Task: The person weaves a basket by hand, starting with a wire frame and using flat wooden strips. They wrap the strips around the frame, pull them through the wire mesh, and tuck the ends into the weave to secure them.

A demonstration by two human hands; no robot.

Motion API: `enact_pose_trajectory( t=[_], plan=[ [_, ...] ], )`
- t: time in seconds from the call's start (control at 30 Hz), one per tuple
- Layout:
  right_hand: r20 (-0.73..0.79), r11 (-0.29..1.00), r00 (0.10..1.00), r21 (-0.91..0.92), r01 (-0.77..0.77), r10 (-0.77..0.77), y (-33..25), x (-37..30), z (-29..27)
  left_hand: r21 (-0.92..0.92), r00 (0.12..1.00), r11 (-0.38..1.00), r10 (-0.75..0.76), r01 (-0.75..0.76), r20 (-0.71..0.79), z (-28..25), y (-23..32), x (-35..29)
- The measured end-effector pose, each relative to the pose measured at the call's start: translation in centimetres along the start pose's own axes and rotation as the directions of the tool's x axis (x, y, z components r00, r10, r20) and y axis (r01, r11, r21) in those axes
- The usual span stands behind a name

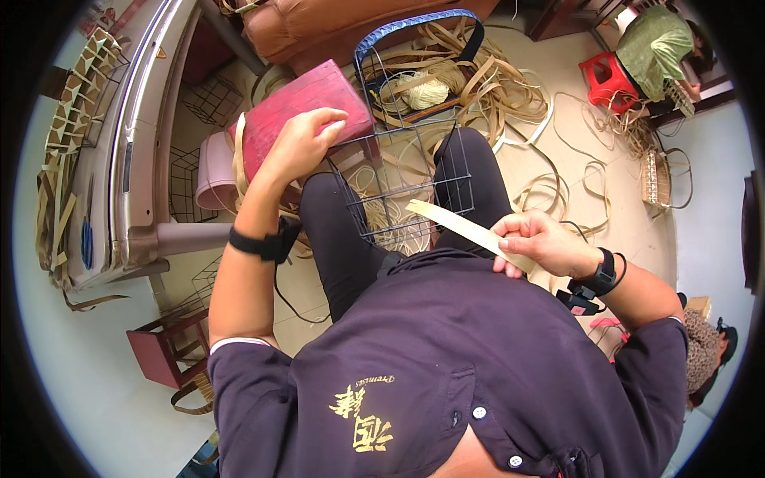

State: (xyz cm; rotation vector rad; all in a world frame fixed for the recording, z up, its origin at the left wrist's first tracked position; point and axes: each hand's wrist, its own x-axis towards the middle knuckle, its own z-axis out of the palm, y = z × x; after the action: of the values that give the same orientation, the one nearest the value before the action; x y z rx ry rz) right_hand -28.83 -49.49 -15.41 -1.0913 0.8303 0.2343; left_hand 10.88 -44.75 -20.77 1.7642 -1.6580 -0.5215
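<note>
Between my knees stands a black wire basket frame point(396, 178) whose tall handle point(426, 22) is wrapped in blue at the top. My right hand point(546, 245) pinches a flat, pale yellow strip point(456, 221) between thumb and fingers. The strip's free end slants up leftward across the frame's near side. My left hand point(307, 143) hovers above the red stool point(307, 99), left of the frame. Its fingers are loosely bent and slightly apart, with nothing visible in them. Beside that forearm a tan strip point(239, 155) hangs over the stool's edge.
Beyond the frame lie loose tan strips point(510, 88) and a cream bundle point(429, 90). A pink bucket point(215, 171) and a metal-edged table point(147, 143) are on the left. At the far right another person point(657, 52) sits on a red plastic stool point(612, 84) near a small woven basket point(656, 179).
</note>
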Motion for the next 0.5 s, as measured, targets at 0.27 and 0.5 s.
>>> enact_pose_trajectory(
  t=[0.27,0.5],
  plan=[
    [-0.063,0.938,0.998,0.345,0.031,-0.009,-0.8,7.1,4.5,-0.031,0.64,0.928,-0.232,0.372,0.733,3.2,-3.9,5.9],
    [-0.139,0.916,0.99,0.394,0.073,-0.019,-1.8,11.5,7.6,-0.061,0.341,0.765,-0.212,0.641,0.916,5.2,-6.6,6.6]
  ],
)
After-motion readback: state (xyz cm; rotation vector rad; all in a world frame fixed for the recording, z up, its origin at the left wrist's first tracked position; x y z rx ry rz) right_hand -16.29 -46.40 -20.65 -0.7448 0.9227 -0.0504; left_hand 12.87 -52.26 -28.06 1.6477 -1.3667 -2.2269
